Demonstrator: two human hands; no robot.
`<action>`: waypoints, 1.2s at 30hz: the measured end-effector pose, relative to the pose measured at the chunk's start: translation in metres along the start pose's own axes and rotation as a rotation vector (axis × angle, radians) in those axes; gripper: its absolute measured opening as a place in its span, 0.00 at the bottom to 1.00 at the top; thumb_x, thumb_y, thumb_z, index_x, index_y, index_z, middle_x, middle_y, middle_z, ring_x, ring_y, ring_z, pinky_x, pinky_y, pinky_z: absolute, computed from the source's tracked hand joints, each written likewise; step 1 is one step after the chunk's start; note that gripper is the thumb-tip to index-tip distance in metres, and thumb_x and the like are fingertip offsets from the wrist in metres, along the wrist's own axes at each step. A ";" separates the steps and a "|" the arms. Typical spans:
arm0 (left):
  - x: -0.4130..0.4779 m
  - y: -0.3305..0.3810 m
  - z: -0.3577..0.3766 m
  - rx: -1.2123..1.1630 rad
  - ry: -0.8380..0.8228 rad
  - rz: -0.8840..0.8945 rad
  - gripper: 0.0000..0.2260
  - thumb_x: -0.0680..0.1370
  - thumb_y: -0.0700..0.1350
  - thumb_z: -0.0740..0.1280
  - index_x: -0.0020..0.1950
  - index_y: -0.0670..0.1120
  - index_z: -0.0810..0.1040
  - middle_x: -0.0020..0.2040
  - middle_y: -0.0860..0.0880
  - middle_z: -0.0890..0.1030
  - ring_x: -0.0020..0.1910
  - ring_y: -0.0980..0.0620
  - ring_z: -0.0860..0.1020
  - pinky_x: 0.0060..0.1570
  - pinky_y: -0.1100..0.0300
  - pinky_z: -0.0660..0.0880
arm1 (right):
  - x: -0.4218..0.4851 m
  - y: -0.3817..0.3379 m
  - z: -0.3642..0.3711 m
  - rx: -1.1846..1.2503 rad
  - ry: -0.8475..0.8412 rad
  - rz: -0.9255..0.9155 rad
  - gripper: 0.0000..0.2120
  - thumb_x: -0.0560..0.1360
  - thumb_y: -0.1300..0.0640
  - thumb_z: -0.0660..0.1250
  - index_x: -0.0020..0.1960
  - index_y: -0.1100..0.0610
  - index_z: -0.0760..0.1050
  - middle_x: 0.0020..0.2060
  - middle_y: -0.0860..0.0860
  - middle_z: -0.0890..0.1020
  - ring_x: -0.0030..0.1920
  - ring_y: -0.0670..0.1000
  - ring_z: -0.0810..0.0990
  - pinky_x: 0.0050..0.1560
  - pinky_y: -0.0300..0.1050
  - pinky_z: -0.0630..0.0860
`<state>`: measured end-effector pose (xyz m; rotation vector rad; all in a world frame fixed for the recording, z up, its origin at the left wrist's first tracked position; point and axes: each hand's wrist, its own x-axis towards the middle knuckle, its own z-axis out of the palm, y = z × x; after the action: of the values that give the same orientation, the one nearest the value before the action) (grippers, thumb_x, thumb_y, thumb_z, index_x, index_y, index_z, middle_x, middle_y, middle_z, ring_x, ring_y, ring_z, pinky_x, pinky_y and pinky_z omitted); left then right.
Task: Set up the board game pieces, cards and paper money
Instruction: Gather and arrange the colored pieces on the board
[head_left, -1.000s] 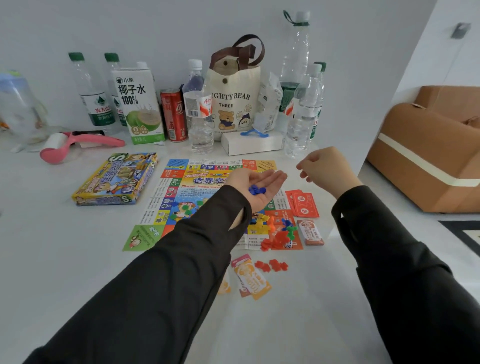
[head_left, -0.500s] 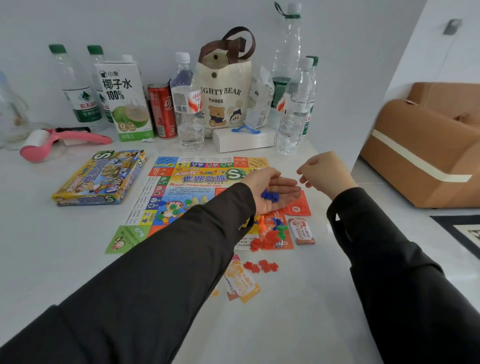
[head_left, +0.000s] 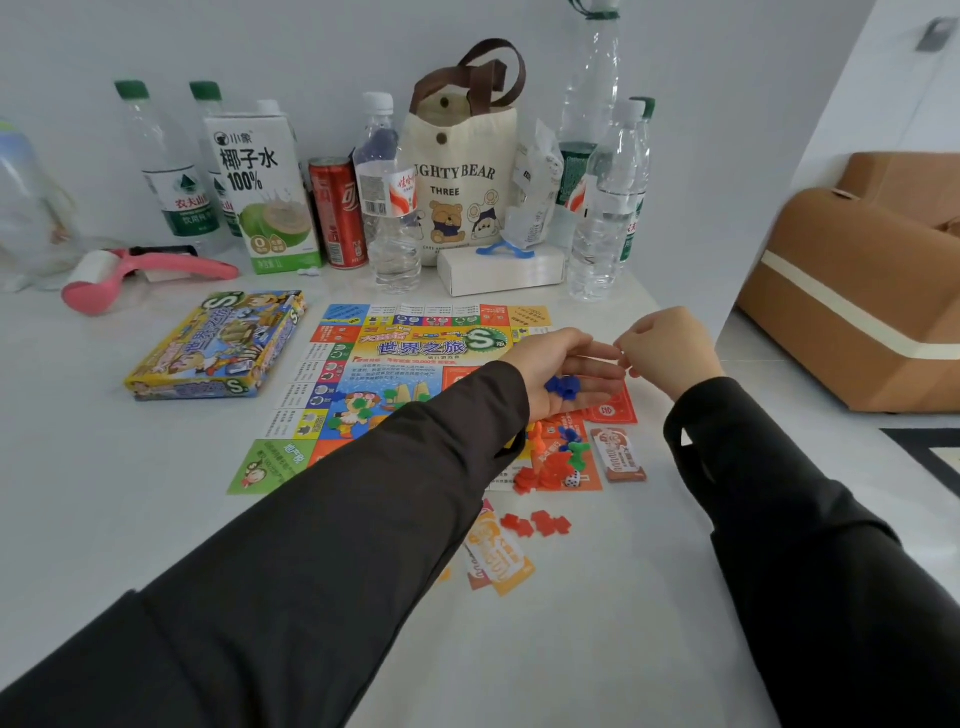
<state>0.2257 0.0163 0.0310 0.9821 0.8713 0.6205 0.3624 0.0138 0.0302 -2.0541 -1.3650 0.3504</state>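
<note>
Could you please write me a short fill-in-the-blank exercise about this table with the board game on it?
1. The left hand lies palm up and carries small ____ pieces.
2. The game box lies to the ____ of the game board.
3. The lint roller has a ____ handle.
Missing words: blue; left; pink.

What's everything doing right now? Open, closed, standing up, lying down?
left hand, open, palm up, cradling blue pieces.
right hand, fingers curled beside left fingertips; holding anything, cannot tell.
game board, unfolded flat.
game box, closed, lying flat.
piece pile, heaped on the board's near corner.
coconut water carton, upright, capped.
</note>
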 end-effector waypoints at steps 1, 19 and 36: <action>0.001 -0.001 -0.001 0.000 0.000 0.007 0.15 0.81 0.44 0.54 0.44 0.40 0.78 0.32 0.45 0.83 0.30 0.52 0.82 0.32 0.62 0.79 | 0.000 0.000 0.000 -0.005 0.003 0.000 0.11 0.74 0.63 0.60 0.45 0.67 0.80 0.42 0.62 0.83 0.45 0.60 0.81 0.48 0.50 0.78; -0.001 -0.002 -0.004 0.053 -0.019 0.029 0.12 0.80 0.43 0.56 0.48 0.42 0.78 0.35 0.45 0.83 0.34 0.50 0.83 0.37 0.61 0.79 | 0.002 0.000 -0.002 -0.020 -0.005 0.033 0.11 0.75 0.62 0.61 0.48 0.68 0.79 0.44 0.62 0.83 0.46 0.61 0.81 0.49 0.52 0.79; -0.041 0.040 -0.045 0.033 0.179 0.143 0.12 0.80 0.41 0.54 0.45 0.41 0.75 0.40 0.45 0.81 0.38 0.50 0.80 0.39 0.60 0.76 | -0.034 -0.055 -0.011 -0.067 0.038 -0.165 0.10 0.75 0.61 0.60 0.46 0.62 0.80 0.41 0.57 0.83 0.43 0.56 0.81 0.43 0.44 0.77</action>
<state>0.1635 0.0221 0.0685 1.0364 0.9774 0.8282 0.3146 -0.0067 0.0696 -1.9743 -1.5296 0.1955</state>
